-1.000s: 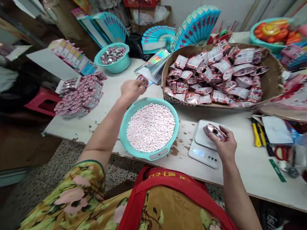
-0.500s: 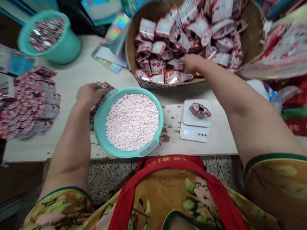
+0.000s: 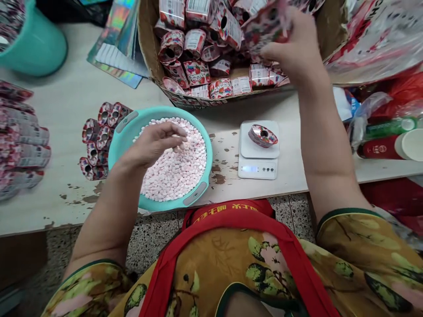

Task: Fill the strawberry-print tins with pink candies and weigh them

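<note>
My left hand (image 3: 150, 145) hovers over a turquoise basin (image 3: 114, 149) of small pale-pink candies (image 3: 176, 176). Its fingers and thumb stretch out with a gap between them, and nothing shows in them. Above the front of a cardboard box (image 3: 148, 48), my right hand (image 3: 300, 48) is closed on a printed candy container (image 3: 264, 28), smeared by motion. Similar red-and-white containers with a round hole, such as one with strawberry print (image 3: 196, 72), fill the box. One container (image 3: 263, 135) lies on a small white digital scale (image 3: 259, 152) whose display is lit.
Several containers (image 3: 99, 141) are stacked left of the basin, with a larger stack (image 3: 23, 141) at the far left. A turquoise bucket (image 3: 42, 48) and shiny sheets (image 3: 115, 57) stand behind. At right are a red cup (image 3: 380, 149) and plastic bags (image 3: 373, 48).
My left hand has left the containers beside the basin and moved right, over the candies. My right hand has risen from inside the box with a container. The view has shifted.
</note>
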